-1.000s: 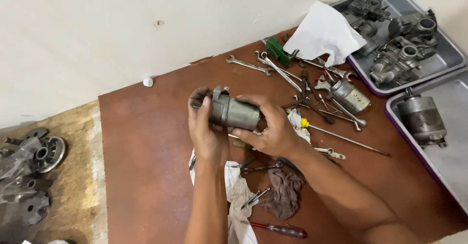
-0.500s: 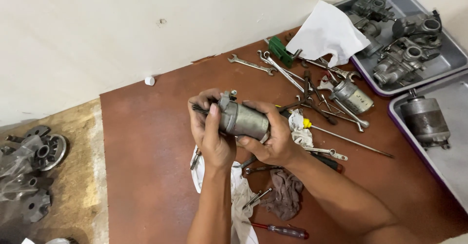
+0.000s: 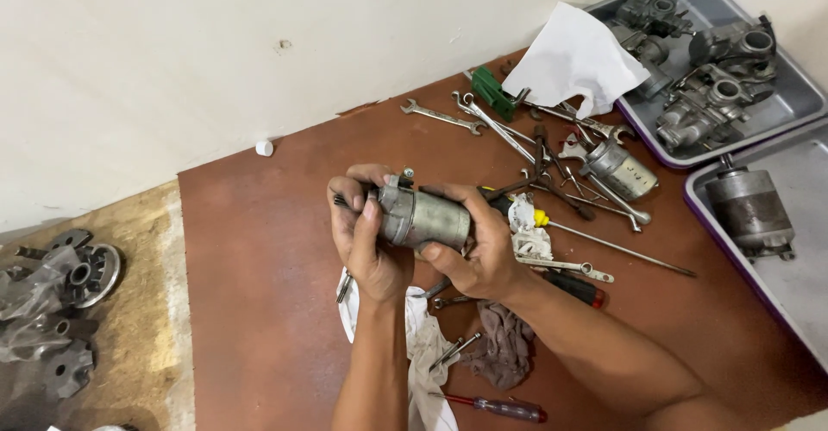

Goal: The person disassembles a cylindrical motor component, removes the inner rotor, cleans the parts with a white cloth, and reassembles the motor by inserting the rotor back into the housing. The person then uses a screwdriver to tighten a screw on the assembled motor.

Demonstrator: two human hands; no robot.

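A grey cylindrical metal motor is held in the air over a reddish-brown mat. My left hand wraps around its left end cap, thumb on the front. My right hand grips the cylinder body from the right and below. White rags and a dirty brown rag lie on the mat right under my hands, with small bolts beside them.
Wrenches, screwdrivers, a second small motor and a green tool lie scattered behind my hands. Grey trays at the right hold carburettor-like parts and another cylinder. Gear parts sit at the left. A red-handled screwdriver lies near the front.
Both hands carried the motor slightly lower and nearer, turning it a little. Grip on it stays the same.
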